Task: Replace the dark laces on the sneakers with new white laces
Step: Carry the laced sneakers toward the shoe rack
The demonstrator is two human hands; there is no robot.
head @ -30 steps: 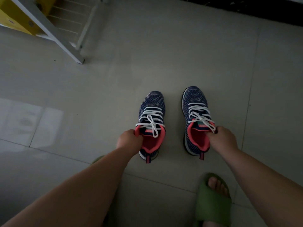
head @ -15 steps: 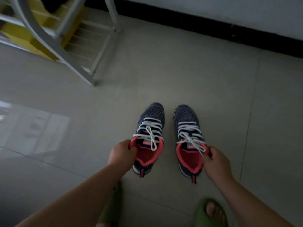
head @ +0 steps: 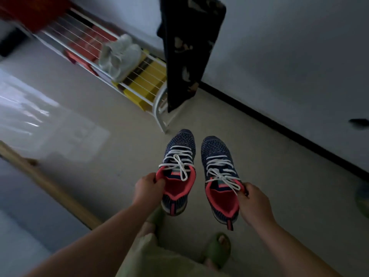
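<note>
Navy knit sneakers, coral-lined, white laces tied: left hand (head: 148, 188) pinches the left sneaker (head: 178, 170) collar, right hand (head: 253, 202) grips the right sneaker (head: 220, 176) collar.

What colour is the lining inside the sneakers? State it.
Coral pink, around the collar and inside of both sneakers, seen clearly in the head view.

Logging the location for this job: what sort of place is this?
Probably a home entryway or hall: a wire shoe rack holding white shoes and boxes stands by the wall, on a tiled floor, with a dark cloth hanging beside it.
</note>
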